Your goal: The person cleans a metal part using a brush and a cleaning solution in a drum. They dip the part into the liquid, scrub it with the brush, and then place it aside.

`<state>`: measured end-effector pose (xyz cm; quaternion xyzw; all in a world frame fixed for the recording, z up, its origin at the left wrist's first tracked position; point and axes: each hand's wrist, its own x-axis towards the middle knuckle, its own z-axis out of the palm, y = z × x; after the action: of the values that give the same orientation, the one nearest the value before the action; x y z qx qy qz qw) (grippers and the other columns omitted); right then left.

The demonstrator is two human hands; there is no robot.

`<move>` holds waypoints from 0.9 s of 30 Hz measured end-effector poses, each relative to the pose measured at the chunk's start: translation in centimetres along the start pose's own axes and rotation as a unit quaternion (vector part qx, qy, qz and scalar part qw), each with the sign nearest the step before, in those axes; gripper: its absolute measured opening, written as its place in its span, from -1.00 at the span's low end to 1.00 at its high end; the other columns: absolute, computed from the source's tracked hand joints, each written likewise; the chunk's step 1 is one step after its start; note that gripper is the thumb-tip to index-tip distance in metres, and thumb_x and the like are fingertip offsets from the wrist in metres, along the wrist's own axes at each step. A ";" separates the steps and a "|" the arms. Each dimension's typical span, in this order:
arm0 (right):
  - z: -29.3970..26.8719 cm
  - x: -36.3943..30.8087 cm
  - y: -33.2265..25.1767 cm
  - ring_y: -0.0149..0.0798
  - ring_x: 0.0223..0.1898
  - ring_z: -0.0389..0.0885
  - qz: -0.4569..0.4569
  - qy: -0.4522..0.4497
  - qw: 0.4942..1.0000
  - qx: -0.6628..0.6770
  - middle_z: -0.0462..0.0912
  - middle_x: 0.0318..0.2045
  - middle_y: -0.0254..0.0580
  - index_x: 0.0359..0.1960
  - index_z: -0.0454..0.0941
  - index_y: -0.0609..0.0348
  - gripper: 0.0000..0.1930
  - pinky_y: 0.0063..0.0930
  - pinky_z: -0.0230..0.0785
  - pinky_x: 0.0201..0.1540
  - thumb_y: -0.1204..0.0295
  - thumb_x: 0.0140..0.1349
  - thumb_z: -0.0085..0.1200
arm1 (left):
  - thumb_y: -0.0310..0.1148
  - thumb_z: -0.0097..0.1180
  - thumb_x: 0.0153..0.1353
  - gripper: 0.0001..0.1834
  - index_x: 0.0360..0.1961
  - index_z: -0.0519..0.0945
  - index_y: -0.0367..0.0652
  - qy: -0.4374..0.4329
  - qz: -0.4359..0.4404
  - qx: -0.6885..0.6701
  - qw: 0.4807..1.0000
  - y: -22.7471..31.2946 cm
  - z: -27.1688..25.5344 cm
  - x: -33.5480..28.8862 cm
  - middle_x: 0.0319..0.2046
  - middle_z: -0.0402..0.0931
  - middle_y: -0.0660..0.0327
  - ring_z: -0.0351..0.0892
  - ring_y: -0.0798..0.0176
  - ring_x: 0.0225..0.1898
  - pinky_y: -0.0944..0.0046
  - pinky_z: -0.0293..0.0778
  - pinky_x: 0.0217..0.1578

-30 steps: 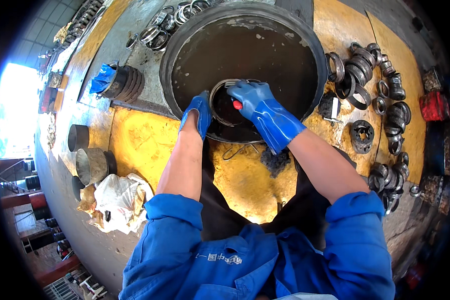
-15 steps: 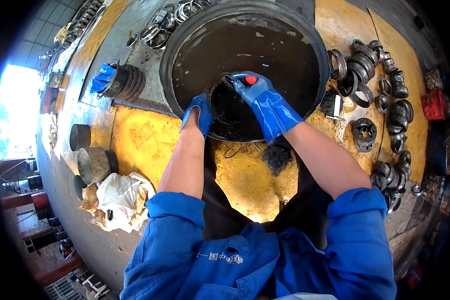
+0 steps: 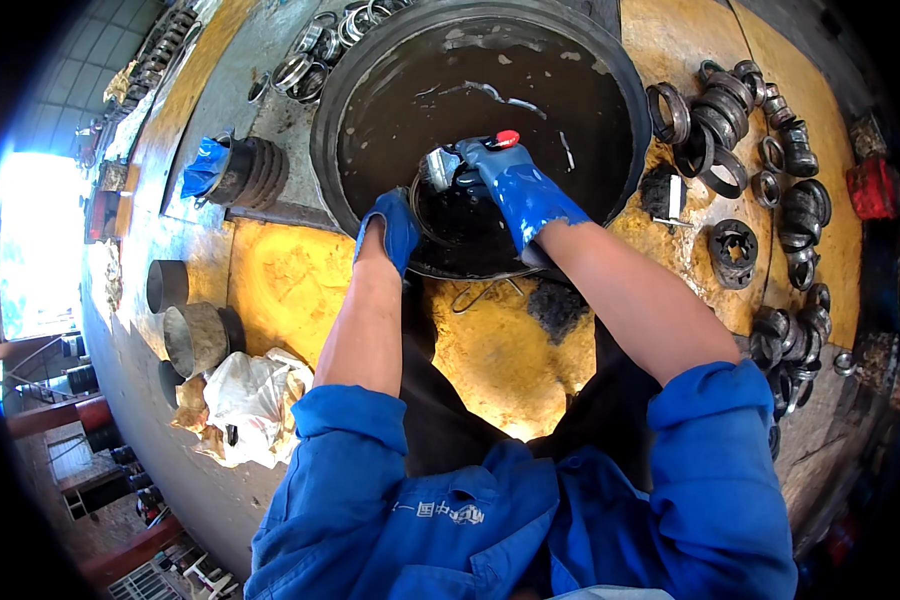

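Note:
A wide dark basin [image 3: 327, 130] holds murky brown liquid in front of me. Both my hands wear blue rubber gloves. My right hand [image 3: 518, 182] is closed around a paintbrush [image 3: 438, 170] with a red handle end, its pale wet bristles pointing left above the liquid. At the basin's near left side, my left hand [image 3: 390, 228] grips the edge of a dark metal ring [image 3: 427, 234] that sits partly in the liquid. My left fingertips are mostly hidden, and the brush hand covers part of the ring.
Several dark rings [image 3: 722, 120] and a notched round part [image 3: 733, 254] lie to the right. Shiny rings [image 3: 292, 72] lie at the far left. A stack of ribbed cylinders [image 3: 255, 172], metal sleeves [image 3: 195, 337] and a crumpled white bag [image 3: 250, 400] stand on the left.
The brush has swung up and left out of the ring, so its bristles now show. Bright streaks have appeared on the liquid. My left hand stays at the ring.

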<state>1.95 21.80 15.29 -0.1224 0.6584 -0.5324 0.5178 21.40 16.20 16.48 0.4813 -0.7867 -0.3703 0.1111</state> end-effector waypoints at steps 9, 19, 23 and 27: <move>-1.3 -1.8 -0.9 -0.29 -0.33 0.74 0.043 -0.144 0.986 -0.067 0.75 -0.19 -0.18 0.01 0.67 0.13 -0.72 -0.40 0.61 -0.30 0.27 0.38 0.16 | -0.33 -0.01 0.32 -0.73 -0.15 0.69 -0.22 0.037 -0.014 0.055 0.998 -1.2 -0.1 0.4 -0.12 0.64 -0.13 0.60 -0.17 -0.01 0.05 0.54 -0.06; -1.7 -3.3 -0.5 -0.28 -0.40 0.74 -0.010 -0.195 0.980 -0.030 0.75 -0.35 -0.09 -0.13 0.67 0.27 -0.68 -0.43 0.63 -0.35 0.22 0.34 0.17 | -0.16 -0.22 0.44 -0.53 -0.25 0.67 -0.28 0.009 -0.044 0.031 0.999 0.2 -0.5 -0.1 -0.27 0.68 0.15 0.53 0.18 -0.21 0.20 0.41 -0.07; -1.6 0.5 -0.6 -0.29 -0.36 0.74 0.061 -0.086 0.990 -0.095 0.75 -0.26 -0.18 -0.09 0.68 0.17 -0.72 -0.40 0.62 -0.32 0.23 0.34 0.22 | -0.19 -0.17 0.43 -0.58 -0.26 0.68 -0.24 0.021 -0.060 -0.116 0.991 -1.5 0.7 0.9 -0.28 0.68 0.13 0.55 0.18 -0.22 0.21 0.44 -0.07; -0.6 -1.7 -1.0 -0.32 -0.38 0.71 0.061 -0.087 0.994 0.013 0.75 -0.28 -0.17 -0.05 0.68 0.18 -0.67 -0.42 0.60 -0.31 0.19 0.33 0.22 | -0.20 -0.14 0.44 -0.63 -0.23 0.68 -0.16 -0.010 -0.013 0.028 0.999 0.6 -0.3 0.1 -0.25 0.67 0.15 0.54 0.23 -0.18 0.26 0.43 -0.03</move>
<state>1.87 22.96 16.98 -0.1215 0.6102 -0.4957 0.6060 21.06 16.13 17.12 0.4911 -0.7914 -0.3541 0.0847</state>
